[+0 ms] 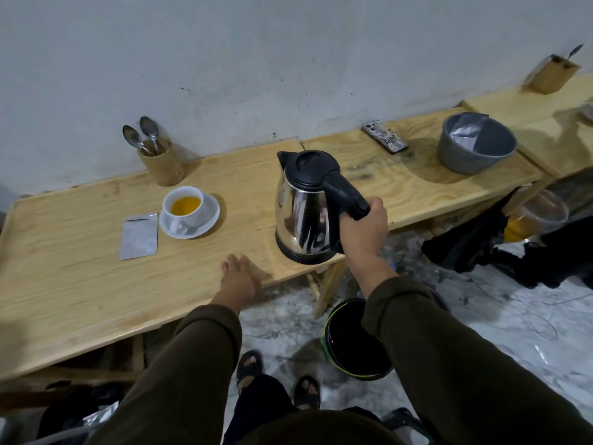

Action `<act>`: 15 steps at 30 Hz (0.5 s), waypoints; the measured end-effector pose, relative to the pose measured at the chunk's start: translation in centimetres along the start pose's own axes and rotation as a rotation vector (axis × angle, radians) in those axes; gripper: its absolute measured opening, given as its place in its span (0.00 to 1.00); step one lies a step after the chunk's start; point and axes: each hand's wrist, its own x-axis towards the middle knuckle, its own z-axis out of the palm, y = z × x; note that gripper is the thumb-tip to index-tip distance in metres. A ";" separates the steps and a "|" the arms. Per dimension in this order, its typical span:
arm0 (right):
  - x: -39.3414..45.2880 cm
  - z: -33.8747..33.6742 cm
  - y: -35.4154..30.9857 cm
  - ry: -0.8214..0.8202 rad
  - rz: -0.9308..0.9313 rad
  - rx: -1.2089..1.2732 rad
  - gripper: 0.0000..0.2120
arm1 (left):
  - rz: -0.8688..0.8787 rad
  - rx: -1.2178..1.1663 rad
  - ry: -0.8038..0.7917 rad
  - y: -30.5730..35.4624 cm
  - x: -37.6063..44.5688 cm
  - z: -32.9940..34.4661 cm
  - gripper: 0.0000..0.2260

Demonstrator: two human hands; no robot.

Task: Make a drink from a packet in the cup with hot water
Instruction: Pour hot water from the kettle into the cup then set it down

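1. Stood upright near the front edge of the wooden table (80,284), toward its right corner: a steel kettle (301,216) with black lid and base, long axis vertical, spout aimed at the back wall, handle angled out to the right.
2. Wrapped around the lower end of that handle: the right hand (364,231), fingers curled tight.
3. Rested flat at the front edge, left of the kettle and apart from it: the left hand (239,277), fingers spread, holding nothing.
4. Sat toward the table's back-left area: a white cup (183,207) on a white saucer (210,220), orange liquid inside.
5. Lay flat just left of the saucer: a silver packet (139,236), long axis running front to back.
6. Stood near the back edge: a wooden holder (162,167) with two spoons (141,134).
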 end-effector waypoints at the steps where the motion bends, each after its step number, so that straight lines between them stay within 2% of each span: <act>1: -0.2 0.0 -0.1 0.015 -0.039 -0.048 0.12 | 0.004 0.004 0.004 -0.3 0.2 0.0 0.32; 3: -0.7 0.1 -0.5 0.058 -0.149 -0.105 0.19 | 0.023 -0.006 0.047 -0.5 0.2 -0.3 0.28; 5: -1.1 0.2 -1.4 0.105 -0.282 -0.121 0.22 | 0.032 -0.035 0.082 -0.6 -0.4 -0.5 0.26; 9: -1.5 1.2 -3.6 0.192 -0.596 -0.165 0.19 | 0.067 -0.053 0.095 -1.5 -0.6 -0.8 0.26; 12: -2.4 3.1 -5.4 0.113 -0.772 -0.124 0.14 | 0.041 -0.075 0.084 -2.3 -1.1 -1.4 0.25; 15: -3.9 6.0 -6.7 -0.048 -0.814 -0.103 0.12 | 0.074 -0.077 0.153 -2.8 -1.8 -2.6 0.20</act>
